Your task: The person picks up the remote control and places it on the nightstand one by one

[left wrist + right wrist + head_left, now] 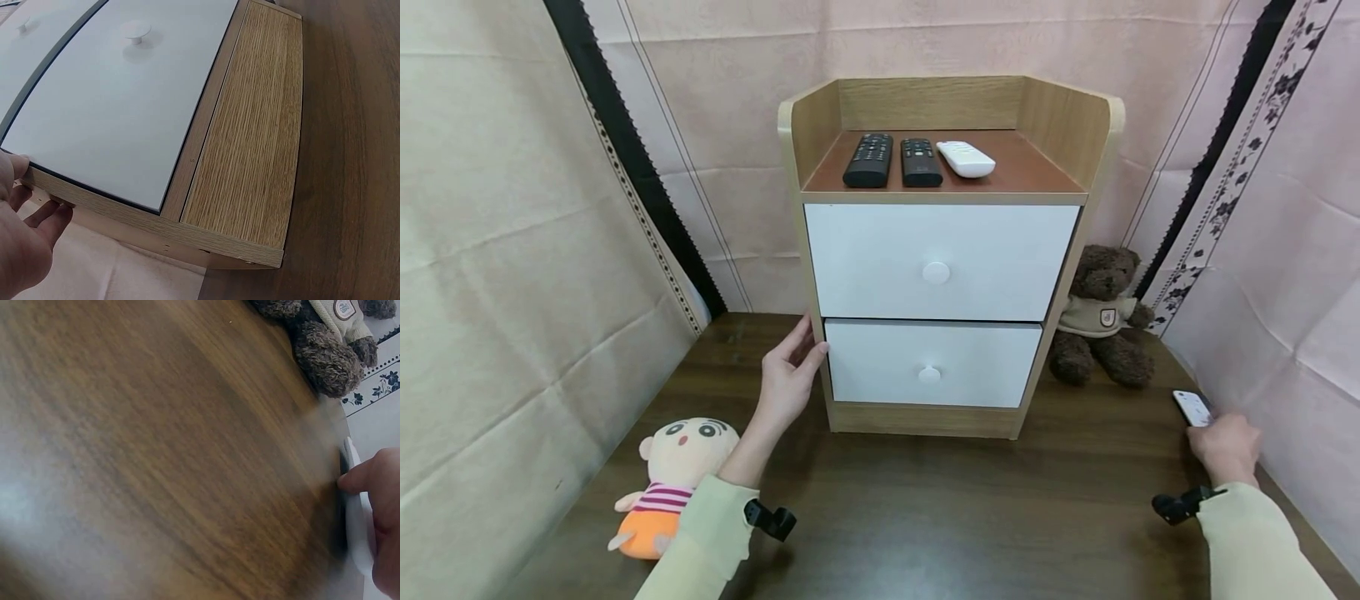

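A small wooden cabinet (925, 421) with two white drawers stands upright on the brown table. My left hand (788, 371) holds its left front edge, the thumb on the front and the fingers along the side panel. In the left wrist view the bent fingers of that hand (28, 231) touch the side near the lower drawer (125, 94). Far to the right, my right hand (1227, 446) grips a white remote control (1191, 407) by its near end. The right wrist view shows the remote edge-on, low over the table or touching it; I cannot tell which.
On the cabinet's top lie two black remotes (868, 160) (920, 162) and a white one (966, 158). A brown teddy bear (1101, 321) sits at the cabinet's right. A plush doll (658, 500) lies beside my left forearm. Pale curtains (1285, 275) border the table.
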Demonstrator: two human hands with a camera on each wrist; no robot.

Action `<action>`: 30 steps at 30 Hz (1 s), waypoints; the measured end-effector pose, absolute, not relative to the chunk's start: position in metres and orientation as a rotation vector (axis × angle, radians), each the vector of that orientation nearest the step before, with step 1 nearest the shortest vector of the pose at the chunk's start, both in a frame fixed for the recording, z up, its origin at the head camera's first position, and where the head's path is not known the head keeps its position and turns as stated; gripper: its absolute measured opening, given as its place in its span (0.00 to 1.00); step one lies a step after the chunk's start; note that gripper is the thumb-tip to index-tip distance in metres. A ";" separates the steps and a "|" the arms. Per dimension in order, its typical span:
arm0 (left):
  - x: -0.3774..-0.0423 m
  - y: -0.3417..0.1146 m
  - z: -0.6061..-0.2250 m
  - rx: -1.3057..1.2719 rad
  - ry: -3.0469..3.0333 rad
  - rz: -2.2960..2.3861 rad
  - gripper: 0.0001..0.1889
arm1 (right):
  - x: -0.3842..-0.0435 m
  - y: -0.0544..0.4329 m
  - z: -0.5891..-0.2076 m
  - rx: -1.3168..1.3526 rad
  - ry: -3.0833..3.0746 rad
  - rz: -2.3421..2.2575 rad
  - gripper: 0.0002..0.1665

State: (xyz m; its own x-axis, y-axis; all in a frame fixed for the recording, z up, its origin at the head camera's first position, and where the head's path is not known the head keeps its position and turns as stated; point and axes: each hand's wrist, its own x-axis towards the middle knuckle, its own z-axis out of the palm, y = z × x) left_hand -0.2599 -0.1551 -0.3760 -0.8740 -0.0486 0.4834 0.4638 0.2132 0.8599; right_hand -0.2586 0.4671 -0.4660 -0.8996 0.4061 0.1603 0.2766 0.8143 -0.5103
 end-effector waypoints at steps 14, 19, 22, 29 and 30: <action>-0.258 -0.153 -0.371 -0.341 -2.125 -1.721 0.30 | -0.258 0.463 -0.460 -0.692 -2.811 0.791 0.36; -0.260 -0.155 -0.376 -0.399 -2.081 -1.704 0.30 | -0.259 0.459 -0.456 -0.678 -2.728 0.840 0.38; -0.261 -0.156 -0.377 -0.425 -2.069 -1.696 0.29 | -0.260 0.457 -0.453 -0.673 -2.695 0.880 0.40; -0.261 -0.156 -0.377 -0.429 -2.074 -1.692 0.29 | -0.268 0.452 -0.444 -0.704 -2.567 0.960 0.41; -0.261 -0.156 -0.377 -0.429 -2.073 -1.693 0.29 | -0.268 0.450 -0.443 -0.707 -2.545 0.964 0.41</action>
